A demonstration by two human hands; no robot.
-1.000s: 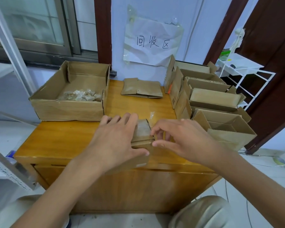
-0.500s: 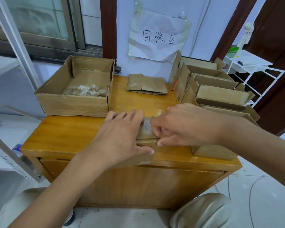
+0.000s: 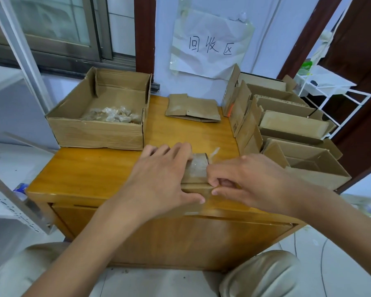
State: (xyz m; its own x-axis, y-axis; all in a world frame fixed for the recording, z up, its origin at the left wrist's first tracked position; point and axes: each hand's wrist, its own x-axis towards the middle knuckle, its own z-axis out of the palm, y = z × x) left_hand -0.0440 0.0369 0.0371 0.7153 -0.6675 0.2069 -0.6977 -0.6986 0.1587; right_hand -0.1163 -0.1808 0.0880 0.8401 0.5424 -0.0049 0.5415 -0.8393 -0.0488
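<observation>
Head view, near edge of the yellow wooden table [image 3: 84,174]: presses the small brown cardboard box [image 3: 198,188] down with the left hand [image 3: 159,181], fingers straight across its top, thumb along the front face. Pinches the clear tape strip [image 3: 198,168] at the box's right end with the curled right hand [image 3: 251,181]. Seems set for peeling along the box's left-to-right long axis, towards the right hand.

Small box [image 3: 197,168] sits between left grip [image 3: 159,179] and right grip [image 3: 251,181], open box [image 3: 99,135] behind the left, box row [image 3: 287,125] behind the right.
</observation>
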